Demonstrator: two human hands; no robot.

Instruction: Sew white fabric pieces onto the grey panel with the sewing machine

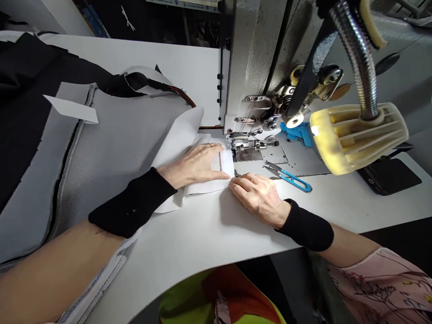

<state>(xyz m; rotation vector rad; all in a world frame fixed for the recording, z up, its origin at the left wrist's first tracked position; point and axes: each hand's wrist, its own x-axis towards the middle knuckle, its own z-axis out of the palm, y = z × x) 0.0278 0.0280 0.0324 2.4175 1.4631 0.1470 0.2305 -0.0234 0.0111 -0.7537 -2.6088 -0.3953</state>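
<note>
White fabric point(209, 186) lies folded on the table, its right edge close to the presser foot point(235, 154) of a sewing machine point(248, 67). My left hand point(199, 164) rests flat on this fabric, thumb and fingers apart. At the fabric's front right corner, the fingertips of my right hand point(258, 198) are pressed together and seem to pinch the edge. Blue-handled thread snips point(290, 176) lie on the machine bed just beyond my right hand. Grey mesh fabric point(114, 130) with black seams spreads out left of my left hand, joined to or lying against the white piece.
A lamp with a yellowish shade point(359, 137) hangs low on a metal gooseneck at the right. A black box-shaped object point(389, 174) sits on the right of the white table point(189, 243). Dark fabric point(30, 85) is heaped at the far left.
</note>
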